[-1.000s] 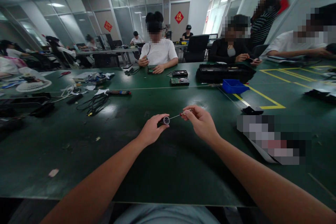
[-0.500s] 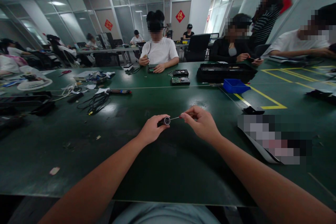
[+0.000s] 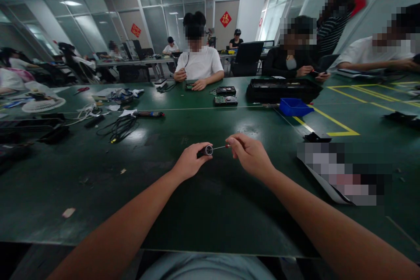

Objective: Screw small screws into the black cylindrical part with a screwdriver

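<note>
My left hand (image 3: 188, 162) is closed around a small dark cylindrical part (image 3: 208, 150), whose round end with a silvery rim faces me. Between the fingertips of my right hand (image 3: 252, 155) is a slim screwdriver (image 3: 219, 147) with a thin metal shaft and a red bit near the fingers; most of its handle is hidden. The shaft points left, and its tip meets the rim of the cylindrical part or lies right beside it; I cannot tell which. Both hands are just above the green table (image 3: 210, 210).
Beyond my hands lie a corded electric screwdriver (image 3: 149, 114), black cable (image 3: 120, 127), hard drives (image 3: 225, 101), a blue bin (image 3: 294, 107) and a long black housing (image 3: 284, 90). A blurred-out flat item (image 3: 316, 179) rests to the right. Co-workers sit across the table.
My right fingers have shifted slightly on the screwdriver, showing a little more of its red part. My left hand and the cylindrical part have stayed almost still.
</note>
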`<state>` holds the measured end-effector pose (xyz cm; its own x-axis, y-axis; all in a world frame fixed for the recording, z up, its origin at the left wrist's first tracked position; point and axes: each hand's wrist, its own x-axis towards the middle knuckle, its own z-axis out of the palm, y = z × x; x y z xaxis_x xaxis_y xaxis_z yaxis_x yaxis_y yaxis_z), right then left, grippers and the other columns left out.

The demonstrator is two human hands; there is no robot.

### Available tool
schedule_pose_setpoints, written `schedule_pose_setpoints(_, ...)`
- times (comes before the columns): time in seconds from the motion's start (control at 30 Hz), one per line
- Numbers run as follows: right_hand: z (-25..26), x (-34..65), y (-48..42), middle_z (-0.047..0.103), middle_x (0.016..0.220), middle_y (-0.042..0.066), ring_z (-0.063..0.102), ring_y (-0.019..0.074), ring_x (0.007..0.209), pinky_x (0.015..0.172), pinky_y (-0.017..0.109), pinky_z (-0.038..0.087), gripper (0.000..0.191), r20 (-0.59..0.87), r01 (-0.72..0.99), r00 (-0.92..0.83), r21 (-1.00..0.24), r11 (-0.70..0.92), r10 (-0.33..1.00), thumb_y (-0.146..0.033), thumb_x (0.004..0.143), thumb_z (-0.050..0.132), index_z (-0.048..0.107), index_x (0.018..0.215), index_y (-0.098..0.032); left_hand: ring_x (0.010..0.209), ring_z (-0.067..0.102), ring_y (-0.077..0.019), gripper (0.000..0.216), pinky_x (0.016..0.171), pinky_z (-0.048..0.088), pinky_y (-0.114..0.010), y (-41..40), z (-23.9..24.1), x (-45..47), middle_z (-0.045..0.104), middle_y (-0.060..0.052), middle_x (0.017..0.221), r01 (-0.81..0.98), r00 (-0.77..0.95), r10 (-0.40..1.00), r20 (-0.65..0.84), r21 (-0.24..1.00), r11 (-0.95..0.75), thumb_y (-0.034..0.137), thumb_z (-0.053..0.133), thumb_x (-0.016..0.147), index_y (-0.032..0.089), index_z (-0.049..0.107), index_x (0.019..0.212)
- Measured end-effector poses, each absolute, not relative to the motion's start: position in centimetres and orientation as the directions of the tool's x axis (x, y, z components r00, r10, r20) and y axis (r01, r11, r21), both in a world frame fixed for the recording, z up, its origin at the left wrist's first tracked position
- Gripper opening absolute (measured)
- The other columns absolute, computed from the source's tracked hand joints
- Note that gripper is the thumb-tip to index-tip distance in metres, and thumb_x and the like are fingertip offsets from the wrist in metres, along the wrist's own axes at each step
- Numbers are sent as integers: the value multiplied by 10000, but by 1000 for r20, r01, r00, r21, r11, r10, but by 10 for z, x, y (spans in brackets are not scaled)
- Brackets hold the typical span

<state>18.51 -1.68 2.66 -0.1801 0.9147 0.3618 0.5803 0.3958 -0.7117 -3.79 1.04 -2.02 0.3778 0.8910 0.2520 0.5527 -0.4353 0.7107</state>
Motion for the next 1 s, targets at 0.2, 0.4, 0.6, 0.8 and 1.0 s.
schedule_pose_setpoints(0.2,25,184,-19,623,717,2,584,165,633,595,295,411,258,379,552,-193,-721,419,905,-320,964,429,633,1084,-218,1186,572,-235,377,1077,415,-413,11,-20,-38,643,-36,1260,555,376,895,240,715,-425,258,684,862,261,632,1235)
schedule_pose_setpoints(0.4,21,181,-21,596,709,-7,552,160,609,578,301,400,273,371,477,-102,-796,372,923,-347,977,420,588,1153,-225,1184,576,-234,379,1079,414,-404,11,-19,-38,647,-31,1254,543,383,887,259,713,-443,267,687,863,262,632,1238)
schedule_pose_setpoints(0.6,9,175,-11,659,780,31,612,172,717,701,328,481,238,360,168,20,-921,351,933,-420,924,535,625,916,-200,1169,585,-224,370,1057,424,-380,11,-17,-36,655,-30,1244,544,352,892,282,714,-441,230,682,863,244,631,1229)
schedule_pose_setpoints(0.8,-5,176,5,602,665,3,566,146,604,648,317,500,276,33,-259,109,-964,61,993,-468,882,598,640,816,-204,1118,591,-227,359,1042,401,-421,12,-16,-36,670,-25,1205,559,443,841,310,638,-529,282,675,884,267,621,1238)
schedule_pose_setpoints(1.0,-3,180,10,551,611,-15,520,133,553,644,323,521,255,-87,-348,117,-937,-41,989,-436,861,622,619,753,-205,1117,579,-235,338,1107,309,-501,13,-15,-34,668,-24,1200,592,489,829,272,594,-544,300,653,901,275,611,1235)
